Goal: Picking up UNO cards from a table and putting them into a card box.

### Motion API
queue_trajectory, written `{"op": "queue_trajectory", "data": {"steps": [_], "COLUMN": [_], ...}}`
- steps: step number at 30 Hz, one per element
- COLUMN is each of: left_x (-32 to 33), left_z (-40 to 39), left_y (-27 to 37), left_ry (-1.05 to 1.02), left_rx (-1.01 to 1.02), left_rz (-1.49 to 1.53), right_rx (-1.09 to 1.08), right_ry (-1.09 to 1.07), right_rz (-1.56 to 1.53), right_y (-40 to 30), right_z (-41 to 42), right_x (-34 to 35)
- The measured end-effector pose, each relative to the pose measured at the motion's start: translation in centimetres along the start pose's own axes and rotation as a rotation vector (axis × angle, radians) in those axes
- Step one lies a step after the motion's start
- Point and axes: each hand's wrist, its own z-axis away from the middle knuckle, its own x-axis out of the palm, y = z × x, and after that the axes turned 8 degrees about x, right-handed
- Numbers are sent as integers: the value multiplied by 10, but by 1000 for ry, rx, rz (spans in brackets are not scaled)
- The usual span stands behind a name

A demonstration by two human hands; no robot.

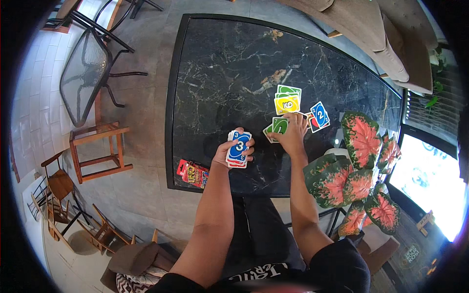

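My left hand (236, 149) holds a thick stack of UNO cards (239, 145), with a blue three face up on top. Over the table my right hand (295, 132) has its thumb and fingers at the edges of a green number card (280, 126). Beneath that card, part of another green card (269, 132) shows. Just beyond my fingers lies a yellow card (287, 105), overlapping green cards (290, 89). To the right, a blue two (320, 114) rests partly over a red card. My right fingers hide some cards between these groups.
The black marbled table (220, 73) bears an UNO card package (193, 173) at its near left corner. Pink-and-green potted leaves (344, 179) crowd my right forearm. A sofa (366, 33) stands beyond the far edge; a wooden stool frame (97, 150) is left. A bright screen (427, 183) stands right.
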Motion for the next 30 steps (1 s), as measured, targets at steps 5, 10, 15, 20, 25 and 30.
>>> {"op": "queue_trajectory", "data": {"steps": [5, 10, 15, 20, 25, 30], "left_x": [0, -3, -17, -59, -47, -2], "left_z": [1, 1, 1, 17, 18, 3], "left_y": [1, -1, 0, 6, 13, 0], "left_ry": [5, 18, -10, 259, 301, 310], "left_rx": [5, 33, 34, 149, 76, 207], "left_rz": [7, -1, 22, -220, -171, -223], "right_rx": [5, -4, 10, -142, -167, -252], "right_ry": [-22, -74, -214, -119, 348, 319], "right_rz": [34, -242, -861, -492, -166, -336], "right_y": [-4, -14, -43, -94, -110, -75], "right_z": [-5, 10, 31, 52, 62, 49], "right_x": [0, 2, 0, 44, 59, 50]}}
